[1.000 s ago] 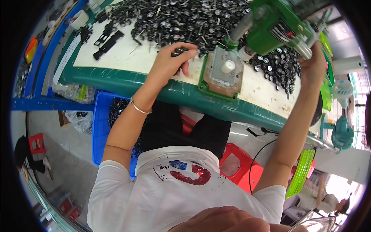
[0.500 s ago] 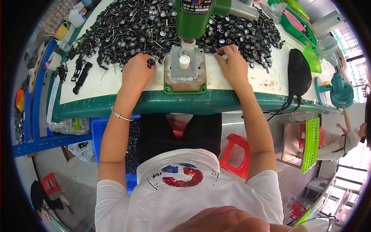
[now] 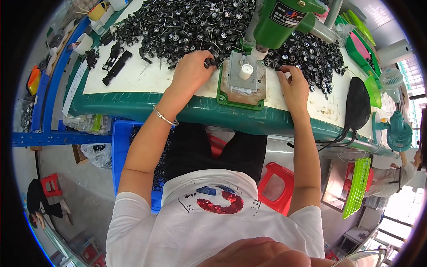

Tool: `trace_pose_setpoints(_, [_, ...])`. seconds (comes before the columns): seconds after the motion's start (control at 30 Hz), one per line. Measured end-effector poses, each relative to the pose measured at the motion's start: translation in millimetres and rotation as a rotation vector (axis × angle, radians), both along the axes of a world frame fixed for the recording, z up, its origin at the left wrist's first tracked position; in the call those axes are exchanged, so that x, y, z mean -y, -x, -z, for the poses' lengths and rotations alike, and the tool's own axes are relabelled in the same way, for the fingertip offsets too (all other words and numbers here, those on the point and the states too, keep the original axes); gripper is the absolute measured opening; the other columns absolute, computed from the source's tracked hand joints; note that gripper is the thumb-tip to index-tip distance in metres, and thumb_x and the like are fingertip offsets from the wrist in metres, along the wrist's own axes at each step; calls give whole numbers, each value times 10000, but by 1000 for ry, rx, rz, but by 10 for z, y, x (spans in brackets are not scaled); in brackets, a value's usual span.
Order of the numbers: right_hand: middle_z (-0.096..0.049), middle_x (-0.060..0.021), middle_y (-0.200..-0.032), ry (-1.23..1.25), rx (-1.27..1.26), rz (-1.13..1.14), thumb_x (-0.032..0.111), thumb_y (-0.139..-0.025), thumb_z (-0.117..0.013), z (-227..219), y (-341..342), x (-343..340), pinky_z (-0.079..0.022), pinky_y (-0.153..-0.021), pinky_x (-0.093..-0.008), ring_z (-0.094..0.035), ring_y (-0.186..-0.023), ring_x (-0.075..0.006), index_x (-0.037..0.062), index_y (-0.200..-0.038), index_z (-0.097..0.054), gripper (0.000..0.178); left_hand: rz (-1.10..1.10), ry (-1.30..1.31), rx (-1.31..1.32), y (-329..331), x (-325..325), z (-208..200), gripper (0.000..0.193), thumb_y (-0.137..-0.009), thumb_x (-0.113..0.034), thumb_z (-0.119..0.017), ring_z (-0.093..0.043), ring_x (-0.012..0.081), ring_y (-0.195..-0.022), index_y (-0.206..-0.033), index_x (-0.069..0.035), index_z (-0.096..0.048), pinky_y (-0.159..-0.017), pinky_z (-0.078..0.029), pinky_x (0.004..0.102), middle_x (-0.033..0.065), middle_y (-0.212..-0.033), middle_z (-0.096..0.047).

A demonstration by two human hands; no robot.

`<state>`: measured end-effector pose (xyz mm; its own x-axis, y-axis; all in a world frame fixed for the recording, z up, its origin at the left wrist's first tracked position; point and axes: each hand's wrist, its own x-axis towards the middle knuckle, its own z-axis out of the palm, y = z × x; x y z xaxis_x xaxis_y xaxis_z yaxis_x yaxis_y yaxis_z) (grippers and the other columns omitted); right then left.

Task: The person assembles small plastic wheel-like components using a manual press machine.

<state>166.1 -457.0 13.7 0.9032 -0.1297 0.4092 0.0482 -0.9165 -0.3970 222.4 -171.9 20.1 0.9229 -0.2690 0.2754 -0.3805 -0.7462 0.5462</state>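
Note:
My left hand [image 3: 189, 73] is closed on small black toy wheels [image 3: 209, 63] at the left side of the press base, by the edge of the wheel pile. My right hand [image 3: 294, 86] has its fingers curled together to the right of that base; what they hold, if anything, is hidden. Between the two hands stands a green bench press [image 3: 278, 22] with a metal base plate [image 3: 251, 95]. A white round holder [image 3: 245, 71] sits on the plate, with no wheel visible on it.
A heap of black wheels and axles [image 3: 187, 26] covers the back of the table. Black plastic chassis parts [image 3: 117, 67] lie at left. At right are a black cloth-like item [image 3: 357, 104], a green fan [image 3: 398, 131] and a green tray [image 3: 369, 66]. Another person is at far right.
The view has shifted, so the bench appears farther right and turned. My left hand has moved against the pile's edge beside the press; my right fingers are curled lower.

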Motion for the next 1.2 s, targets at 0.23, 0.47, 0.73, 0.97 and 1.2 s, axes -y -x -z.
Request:
trace_pose_setpoints(0.23, [-629, -28, -946, -614, 92, -294, 72, -819, -686, -203, 82, -336, -448, -692, -236, -542, -767, -100, 30, -1054, -669, 239, -23, 55, -41, 2, -3, -61, 241, -745, -191, -746, -661, 295, -773, -928, -46, -687, -717, -516, 370, 141, -880, -687])
trace_pose_setpoints(0.47, [-588, -65, -1030, -636, 9, -450, 103, -846, -674, -323, 144, -777, -470, -783, -265, -574, -843, -133, 47, -1104, -683, 264, 31, -22, 61, -30, 24, 39, 214, -742, -182, -739, -634, 312, -758, -903, -52, -684, -712, -504, 392, 119, -864, -648])
trace_pose_setpoints(0.73, [-585, -92, -1035, -615, 89, -416, 127, -873, -657, -209, 168, -815, -479, -779, -280, -583, -932, -183, 86, -1095, -701, 229, 71, -37, 66, -29, 5, 24, 184, -744, -126, -717, -591, 329, -791, -890, -29, -661, -724, -472, 424, 117, -841, -563])
trace_pose_setpoints(0.97, [-598, -75, -974, -569, 150, -366, 144, -892, -633, -276, 89, -745, -455, -780, -269, -577, -877, -175, 50, -1052, -696, 196, 52, 220, 168, -10, 7, 45, 179, -764, -63, -706, -610, 259, -768, -931, -15, -661, -692, -478, 347, 88, -853, -608])
trace_pose_setpoints(1.2, [-517, -31, -802, -767, -35, -323, 169, -912, -624, -242, -42, -812, -404, -661, -272, -485, -723, -133, 9, -958, -688, 179, 2, 775, -199, 36, 50, -93, 164, -795, -112, -735, -556, 89, -571, -941, -46, -700, -516, -412, 220, 30, -696, -636])
